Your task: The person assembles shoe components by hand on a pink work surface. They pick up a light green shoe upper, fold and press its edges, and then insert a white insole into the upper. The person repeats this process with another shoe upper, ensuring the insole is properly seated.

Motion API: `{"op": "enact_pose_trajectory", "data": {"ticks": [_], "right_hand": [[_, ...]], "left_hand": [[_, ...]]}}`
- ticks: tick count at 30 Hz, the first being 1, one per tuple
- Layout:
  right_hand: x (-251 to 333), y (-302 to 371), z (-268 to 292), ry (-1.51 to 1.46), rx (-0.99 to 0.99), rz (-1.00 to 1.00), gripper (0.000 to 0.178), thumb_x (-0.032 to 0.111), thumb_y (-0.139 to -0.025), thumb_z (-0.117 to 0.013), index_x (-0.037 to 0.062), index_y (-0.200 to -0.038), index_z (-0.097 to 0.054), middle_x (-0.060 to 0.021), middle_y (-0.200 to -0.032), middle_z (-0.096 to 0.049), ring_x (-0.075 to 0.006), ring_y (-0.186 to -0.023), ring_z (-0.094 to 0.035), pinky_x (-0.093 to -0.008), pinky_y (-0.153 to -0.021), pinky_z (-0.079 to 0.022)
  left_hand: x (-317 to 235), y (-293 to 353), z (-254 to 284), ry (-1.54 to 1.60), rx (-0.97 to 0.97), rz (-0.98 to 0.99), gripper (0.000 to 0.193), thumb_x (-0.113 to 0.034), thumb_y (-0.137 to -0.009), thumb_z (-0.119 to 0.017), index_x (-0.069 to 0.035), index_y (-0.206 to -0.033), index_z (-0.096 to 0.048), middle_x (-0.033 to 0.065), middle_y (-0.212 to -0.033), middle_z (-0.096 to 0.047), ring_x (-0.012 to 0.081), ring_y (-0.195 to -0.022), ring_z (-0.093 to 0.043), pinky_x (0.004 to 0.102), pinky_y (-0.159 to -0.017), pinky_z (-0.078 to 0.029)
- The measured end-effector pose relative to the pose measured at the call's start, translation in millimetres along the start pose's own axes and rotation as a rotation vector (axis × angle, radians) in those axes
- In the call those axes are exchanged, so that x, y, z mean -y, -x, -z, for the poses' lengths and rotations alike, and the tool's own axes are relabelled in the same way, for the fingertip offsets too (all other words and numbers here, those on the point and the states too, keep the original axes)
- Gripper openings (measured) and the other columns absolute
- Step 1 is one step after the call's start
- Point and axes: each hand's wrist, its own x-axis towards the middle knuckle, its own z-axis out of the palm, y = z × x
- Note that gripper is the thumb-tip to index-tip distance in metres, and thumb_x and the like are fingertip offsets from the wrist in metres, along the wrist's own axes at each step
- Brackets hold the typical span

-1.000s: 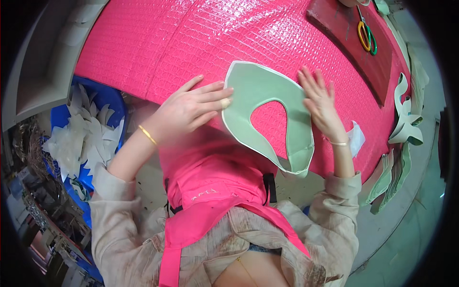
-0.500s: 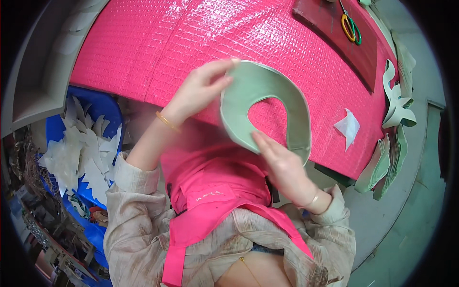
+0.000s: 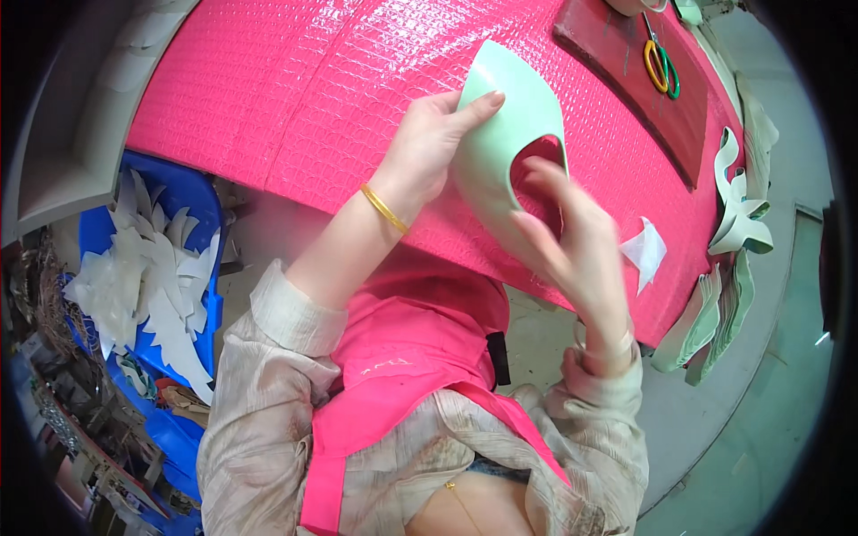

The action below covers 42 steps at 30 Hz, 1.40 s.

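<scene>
A mint-green shoe upper, smooth and curved, is held up over the pink table. My left hand pinches its left side, thumb on the outer face and fingers behind. At the rounded opening on the upper's right side is my right hand, somewhat blurred. Its fingers are spread, the fingertips over the opening and the thumb by the lower edge; whether they touch the upper I cannot tell. The part of the upper toward me is partly behind the right hand.
A pink textured cover spreads over the table. A dark red board carries scissors at the far right. Nearby are a white scrap and stacked pale green pieces. Left stands a blue bin with white offcuts.
The upper has turned from its dull grey-green inner side to its mint outer side and moved slightly farther away. My left hand has regripped its side; the right hand has come off the lower edge.
</scene>
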Motion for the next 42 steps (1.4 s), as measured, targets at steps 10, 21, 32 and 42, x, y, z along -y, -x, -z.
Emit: {"op": "enact_pose_trajectory", "data": {"ticks": [10,21,32,42], "right_hand": [[-5.9,-38.5,-26.3,-0.316,0.100,-0.355,0.036,0.021,-0.088,-0.054,-0.0040,-0.065,-0.043,-0.0094,-0.054,-0.029,-0.0101,-0.050,-0.029,-0.0306,-0.044,-0.029],[48.4,58.3,-43.3,0.191,0.076,-0.370,0.011,0.012,-0.085,-0.056,0.0031,-0.081,-0.051,-0.0169,-0.053,-0.050,-0.0325,-0.050,-0.054,-0.0418,-0.049,-0.043],[-26.6,41.9,21.4,-0.097,-0.463,-0.215,0.053,0.024,-0.086,-0.056,-0.0040,-0.128,-0.039,-0.0194,-0.131,-0.040,-0.0289,-0.120,-0.039,-0.0389,-0.101,-0.030],[-51.7,8.3,12.9,-1.318,-0.331,-0.350,0.027,0.020,-0.088,-0.057,-0.0027,-0.103,-0.057,-0.0073,-0.090,-0.064,-0.0099,-0.076,-0.060,-0.0218,-0.067,-0.048]], "left_hand": [[-4.8,-13.1,-29.5,-0.334,-0.154,-0.397,0.024,-0.020,-0.085,-0.062,0.004,-0.081,-0.064,0.0008,-0.069,-0.061,0.0034,-0.059,-0.051,0.0188,-0.052,-0.042],[1.7,-57.7,-27.8,-0.722,-0.118,-0.374,0.022,-0.019,-0.082,-0.064,0.002,-0.074,-0.067,0.0012,-0.061,-0.061,0.0047,-0.053,-0.052,0.0210,-0.049,-0.042],[-25.6,-48.6,-39.7,-0.256,0.269,0.013,0.025,-0.022,-0.082,-0.064,0.003,-0.087,-0.064,0.0039,-0.073,-0.063,0.0079,-0.058,-0.057,0.0213,-0.053,-0.046],[-29.4,49.0,-67.6,-1.297,0.409,-0.144,0.018,-0.015,-0.080,-0.062,0.004,-0.080,-0.063,0.0075,-0.061,-0.058,0.0078,-0.057,-0.051,0.0280,-0.055,-0.044]]}}
